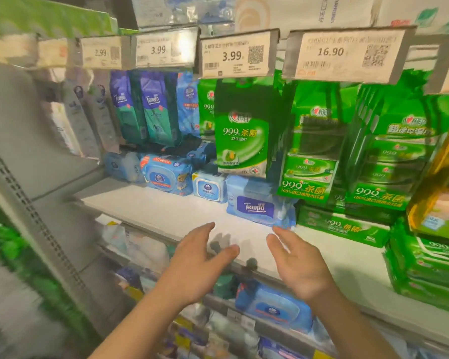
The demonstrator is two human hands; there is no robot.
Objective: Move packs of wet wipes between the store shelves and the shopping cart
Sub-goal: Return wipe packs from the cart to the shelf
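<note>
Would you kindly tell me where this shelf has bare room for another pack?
The white shelf lies bare in front of the blue packs, left of the Tempo pack. Right of it, green packs crowd the shelf.

We cannot read the blurred far-left price tag (51, 51). The picture's edge cuts off the orange pack (443, 203), and the bottom-shelf packs (218, 335) smear together.

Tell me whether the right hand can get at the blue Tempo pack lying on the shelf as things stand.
Probably yes. The right hand is open and empty, its fingertips just short of the blue Tempo pack, with only bare shelf between them. The hanging green pack sits above, not in the way.
</note>
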